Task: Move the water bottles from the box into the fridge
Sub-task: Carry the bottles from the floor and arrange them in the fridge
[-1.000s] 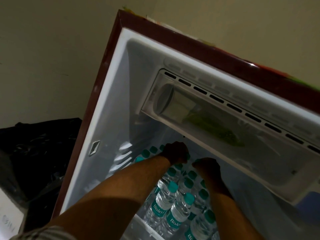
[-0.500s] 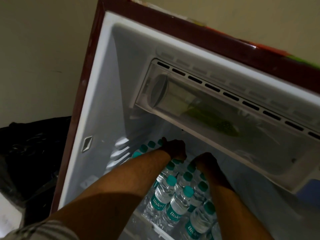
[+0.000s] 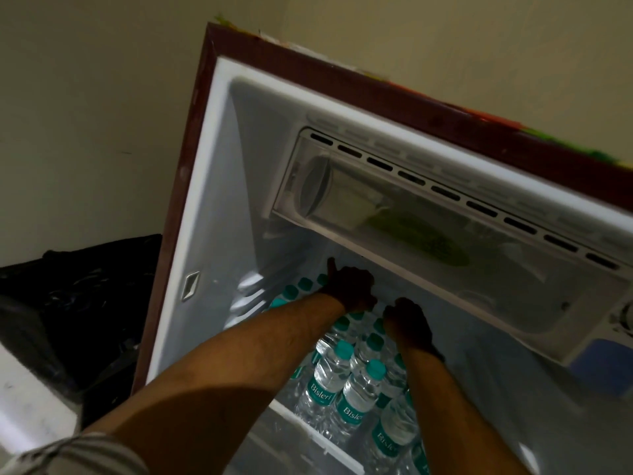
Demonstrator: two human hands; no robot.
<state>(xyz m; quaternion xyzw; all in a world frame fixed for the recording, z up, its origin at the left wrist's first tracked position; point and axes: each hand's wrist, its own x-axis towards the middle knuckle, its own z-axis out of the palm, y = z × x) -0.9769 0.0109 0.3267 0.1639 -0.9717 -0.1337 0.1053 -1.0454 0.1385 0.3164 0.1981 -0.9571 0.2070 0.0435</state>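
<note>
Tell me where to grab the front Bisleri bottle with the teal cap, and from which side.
Grip the front bottle round its neck just under the teal cap, coming from above. It stands upright, packed tight among other bottles, so its sides are probably hard to reach; only the top stands free.

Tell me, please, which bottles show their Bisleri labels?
The front-row bottles nearest the fridge opening; those behind, by the hands, show only teal caps.

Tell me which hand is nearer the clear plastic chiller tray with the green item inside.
Left. The left hand reaches deep in, just under the clear plastic chiller tray. The right hand sits lower and further forward over the teal-capped water bottles.
</note>
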